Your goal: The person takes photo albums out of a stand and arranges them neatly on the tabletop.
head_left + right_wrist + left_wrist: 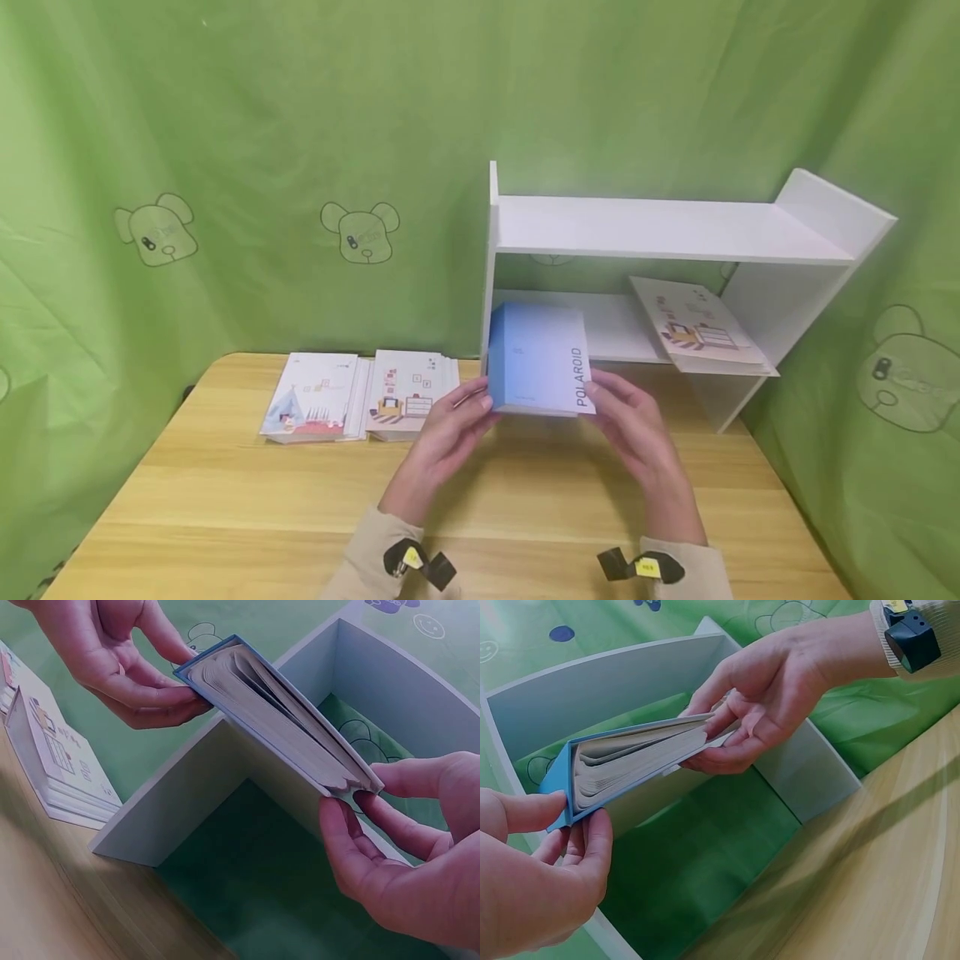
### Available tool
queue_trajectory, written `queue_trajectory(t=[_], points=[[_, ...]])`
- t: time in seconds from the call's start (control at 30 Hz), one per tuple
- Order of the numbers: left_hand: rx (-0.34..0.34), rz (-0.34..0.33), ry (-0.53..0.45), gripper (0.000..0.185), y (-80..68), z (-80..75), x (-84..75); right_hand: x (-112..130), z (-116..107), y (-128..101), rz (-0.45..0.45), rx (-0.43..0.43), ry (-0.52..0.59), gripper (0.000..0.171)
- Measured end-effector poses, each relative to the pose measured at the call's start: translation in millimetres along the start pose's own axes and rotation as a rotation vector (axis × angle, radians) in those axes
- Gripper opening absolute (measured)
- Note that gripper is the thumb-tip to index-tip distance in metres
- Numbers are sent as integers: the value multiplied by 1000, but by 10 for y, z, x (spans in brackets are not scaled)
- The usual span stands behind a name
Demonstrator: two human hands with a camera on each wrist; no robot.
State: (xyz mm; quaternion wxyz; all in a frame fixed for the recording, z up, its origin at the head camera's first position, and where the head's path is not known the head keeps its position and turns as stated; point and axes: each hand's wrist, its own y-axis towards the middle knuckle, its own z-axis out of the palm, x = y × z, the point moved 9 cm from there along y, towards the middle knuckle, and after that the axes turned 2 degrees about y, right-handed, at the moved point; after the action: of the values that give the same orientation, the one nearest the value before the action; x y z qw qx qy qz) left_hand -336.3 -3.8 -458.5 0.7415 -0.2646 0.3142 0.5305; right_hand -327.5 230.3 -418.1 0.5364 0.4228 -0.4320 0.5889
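The book [542, 360] hangs in the air between both hands, just in front of the shelf's [660, 229] lower opening and above the counter [225, 500]. The left hand [450, 425] pinches its spine corner, thumb on top and fingers [592, 847] underneath; the right hand [637, 421] pinches the opposite corner the same way, so each grip is clamped only on an edge.

The likely trouble, as I judge it: with such shallow corner holds the book could twist or slip, and the pages, which already fan loosely in the wrist views, could splay open and drag the cover down. Its near corner also sits close to the shelf's left upright, so a small drift sideways might knock it there. A booklet [697, 329] leans inside the lower bay at the right, tilted; a careless push could topple it.

The book is a thick, squarish volume with a blue cover fading to white and "POLAROID" printed along one edge. Its page block looks cream and slightly wavy. Two piles of booklets [360, 396] lie on the counter to the left, well apart from the hands
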Motion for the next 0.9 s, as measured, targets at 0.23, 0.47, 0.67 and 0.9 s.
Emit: queue_trajectory(t=[0.23,0.47,0.67,0.9], points=[[0,-6,24,53,-16,-34,-5,12,-10,-18,-17,20,-71,50],[9,-26,50,55,-44,-15,-3,5,-40,-43,-14,48,-120,46],[11,-37,90,59,-72,-53,-6,-15,-41,-52,-8,78,-171,43],[28,-51,100,58,-99,-67,-3,-40,-27,-65,4,109,-172,54]])
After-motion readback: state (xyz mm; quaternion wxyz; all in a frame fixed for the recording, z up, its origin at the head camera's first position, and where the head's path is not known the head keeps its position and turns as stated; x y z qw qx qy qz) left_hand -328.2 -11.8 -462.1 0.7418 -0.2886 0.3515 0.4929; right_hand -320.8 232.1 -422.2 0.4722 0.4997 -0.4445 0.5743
